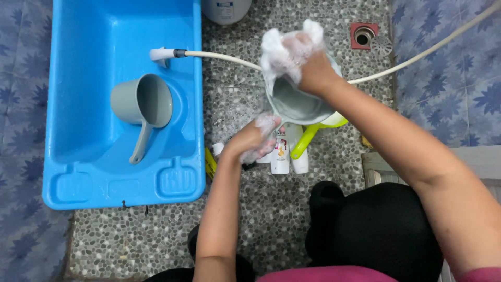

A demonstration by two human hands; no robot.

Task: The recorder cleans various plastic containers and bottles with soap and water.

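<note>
I see my bare arms, soap foam on my right hand [300, 52], black pants, a pink top.

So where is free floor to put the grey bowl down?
Bare pebble floor lies below the bottles, between the blue tub and the black-clad knee. A smaller patch sits between the hose and the left hand. Around the bottles and green scoop it is crowded.
</note>
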